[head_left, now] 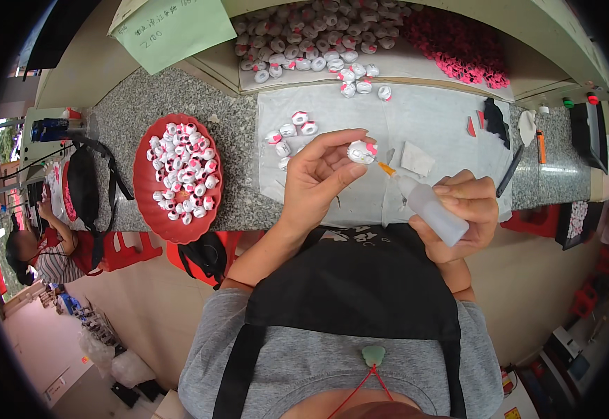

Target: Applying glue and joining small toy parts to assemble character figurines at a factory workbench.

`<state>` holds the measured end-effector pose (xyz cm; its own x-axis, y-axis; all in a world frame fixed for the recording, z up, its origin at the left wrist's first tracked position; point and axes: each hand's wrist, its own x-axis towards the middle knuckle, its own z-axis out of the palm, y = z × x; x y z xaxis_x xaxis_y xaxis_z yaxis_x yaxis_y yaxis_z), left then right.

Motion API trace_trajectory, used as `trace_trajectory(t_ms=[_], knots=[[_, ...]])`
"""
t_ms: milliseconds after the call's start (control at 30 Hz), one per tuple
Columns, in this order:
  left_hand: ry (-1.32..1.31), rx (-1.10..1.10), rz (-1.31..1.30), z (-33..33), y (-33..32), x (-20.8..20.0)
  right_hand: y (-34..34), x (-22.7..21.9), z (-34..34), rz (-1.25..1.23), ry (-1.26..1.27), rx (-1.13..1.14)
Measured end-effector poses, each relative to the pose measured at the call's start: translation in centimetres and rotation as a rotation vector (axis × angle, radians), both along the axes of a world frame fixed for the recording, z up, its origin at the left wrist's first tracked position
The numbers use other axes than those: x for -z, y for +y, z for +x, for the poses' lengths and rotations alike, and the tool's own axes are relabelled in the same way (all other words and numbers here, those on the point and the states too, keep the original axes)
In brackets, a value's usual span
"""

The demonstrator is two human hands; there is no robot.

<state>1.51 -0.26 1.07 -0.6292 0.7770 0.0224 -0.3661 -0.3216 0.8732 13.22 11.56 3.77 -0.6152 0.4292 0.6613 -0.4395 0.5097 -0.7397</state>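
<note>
Between the thumb and fingers of my left hand (322, 167) is a small white rounded piece (361, 152) with a pink patch on its right side. My right hand (466, 209) is wrapped round a translucent squeeze bottle (433, 211). An orange needle tip (387, 169) on the bottle points up and left, its thin end at or very near the white piece; contact is too small to tell. Several similar white-and-pink pieces (288, 130) lie on the white sheet (444, 112) left of my left hand. A small white folded pad (417, 159) lies beside the needle tip.
A red scalloped bowl (145, 199) full of similar pieces stands left. Behind the sheet are a heap of white pieces (304, 35) and a pile of dark pink parts (458, 52). A black pen-like tool (509, 171) and an orange tube (541, 148) lie right. Another person (49, 248) sits far left.
</note>
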Motion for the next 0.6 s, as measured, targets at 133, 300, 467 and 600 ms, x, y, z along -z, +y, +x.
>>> trace_trajectory(t_ms=[133, 300, 467, 600], knots=[[0.022, -0.146, 0.028, -0.4, -0.2, 0.4, 0.8, 0.4, -0.3, -0.136, 0.055, -0.092], [0.123, -0.363, 0.047, -2.4, -0.9, 0.4, 4.7, 2.6, -0.9, -0.428, -0.109, 0.042], [0.126, -0.388, 0.027, -3.1, -0.7, 0.0, 12.6, 8.3, -3.3, -0.501, -0.412, 0.019], [0.140, -0.375, 0.011, -2.7, -0.8, 0.3, 16.3, 9.4, -7.3, 0.163, -0.532, 0.368]])
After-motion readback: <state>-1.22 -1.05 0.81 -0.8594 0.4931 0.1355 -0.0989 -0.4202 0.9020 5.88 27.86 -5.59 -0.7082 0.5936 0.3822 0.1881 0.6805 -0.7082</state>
